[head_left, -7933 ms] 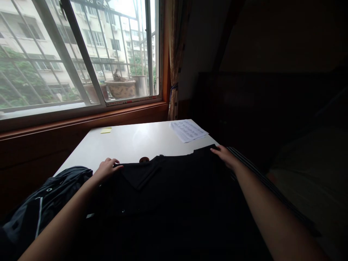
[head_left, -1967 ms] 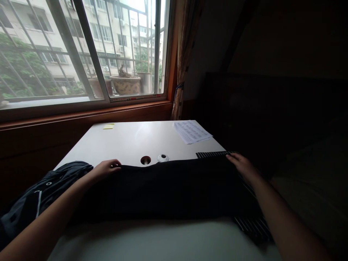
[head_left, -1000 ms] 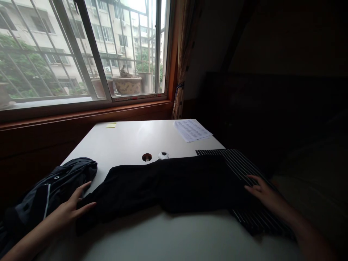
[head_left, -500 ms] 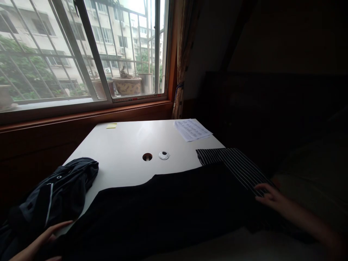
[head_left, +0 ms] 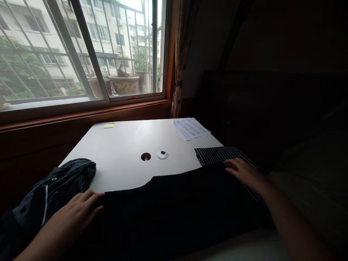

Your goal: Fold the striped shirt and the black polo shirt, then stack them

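Note:
A black garment [head_left: 174,210] lies spread over the near part of the white table. Beneath its far right corner, a black-and-white striped cloth [head_left: 210,156] sticks out. My left hand [head_left: 77,210] is at the garment's far left edge, fingertips at the corner, with thumb and forefinger apart. Over the border between the black fabric and the stripes is my right hand [head_left: 243,174], its fingers loosely stretched and parted. Dark fabric makes it hard to see how firmly the fingertips touch.
A dark jacket [head_left: 73,177] is heaped at the table's left side. Printed sheets [head_left: 191,129] lie at the far right of the table [head_left: 122,145], a yellow note [head_left: 109,125] at the far left. A cable hole [head_left: 146,157] and its white cover [head_left: 162,155] are mid-table.
My left hand has moved forward and right to the garment's far left corner. My right hand has moved forward and left along the striped cloth. The view has shifted slightly.

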A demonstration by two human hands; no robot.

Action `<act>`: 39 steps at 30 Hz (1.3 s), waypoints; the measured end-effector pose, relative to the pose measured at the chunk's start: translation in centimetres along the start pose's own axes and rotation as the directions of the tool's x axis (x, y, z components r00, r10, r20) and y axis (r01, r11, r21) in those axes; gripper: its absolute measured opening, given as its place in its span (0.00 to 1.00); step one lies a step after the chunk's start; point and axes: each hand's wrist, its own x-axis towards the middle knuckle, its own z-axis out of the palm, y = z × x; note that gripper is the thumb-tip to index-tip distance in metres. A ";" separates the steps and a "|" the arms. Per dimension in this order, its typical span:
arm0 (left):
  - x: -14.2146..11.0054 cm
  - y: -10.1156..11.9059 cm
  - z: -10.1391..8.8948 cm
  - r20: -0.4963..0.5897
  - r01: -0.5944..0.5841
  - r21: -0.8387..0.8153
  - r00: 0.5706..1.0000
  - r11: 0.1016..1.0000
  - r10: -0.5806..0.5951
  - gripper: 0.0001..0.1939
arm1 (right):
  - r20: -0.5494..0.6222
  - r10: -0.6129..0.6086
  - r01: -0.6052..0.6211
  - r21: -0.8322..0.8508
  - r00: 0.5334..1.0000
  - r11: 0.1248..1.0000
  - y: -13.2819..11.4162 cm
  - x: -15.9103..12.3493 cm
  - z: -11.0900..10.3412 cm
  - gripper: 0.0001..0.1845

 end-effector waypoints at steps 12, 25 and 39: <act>3.7 3.8 3.0 0.077 -0.218 0.116 0.975 0.969 0.210 0.10 | -0.004 -0.226 0.225 -0.077 0.974 0.971 0.4 1.6 2.5 0.08; 3.4 1.2 1.8 0.080 -0.076 -0.048 0.994 0.996 0.080 0.15 | -0.058 -0.187 0.190 0.050 0.981 0.980 -0.1 0.2 1.0 0.08; 3.8 0.5 1.3 0.103 -0.074 -0.032 0.992 0.997 0.077 0.14 | -0.053 0.088 -0.060 0.395 0.995 0.917 1.3 1.5 2.3 0.20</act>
